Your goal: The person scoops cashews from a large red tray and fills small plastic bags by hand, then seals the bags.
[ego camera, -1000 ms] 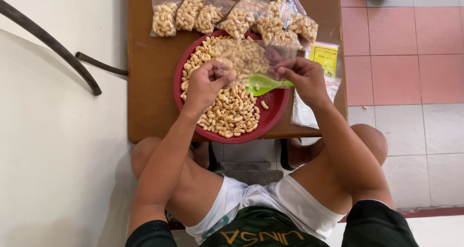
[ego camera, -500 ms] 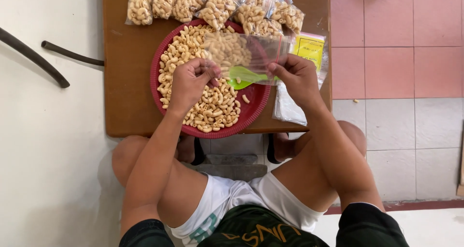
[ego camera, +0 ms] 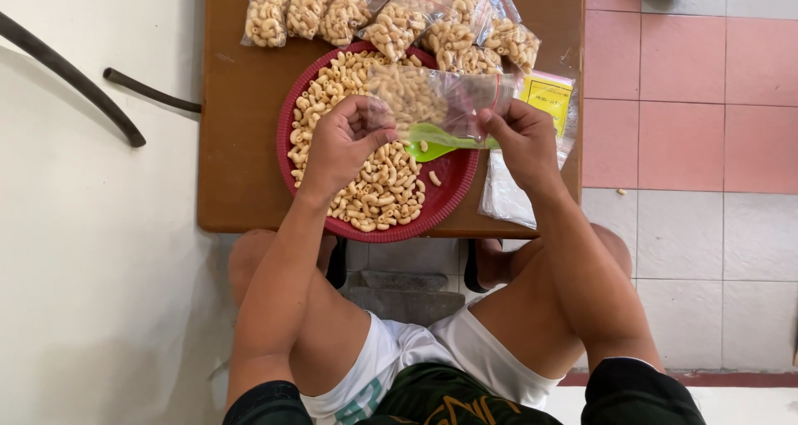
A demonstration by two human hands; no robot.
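Both hands hold a small clear plastic bag of elbow macaroni over a round red tray. My left hand pinches the bag's left edge. My right hand pinches its right edge and also holds a green plastic scoop just under the bag. Loose macaroni fills the left and lower part of the tray, which rests on a small brown wooden table.
Several filled macaroni bags lie in a row along the table's far edge. A stack of empty clear bags with a yellow label sits at the table's right side. A dark hose crosses the white floor at left. Pink tiles lie at right.
The bag has been lifted and spread wider between both hands above the tray. The view has shifted, so the table now sits further right in frame.
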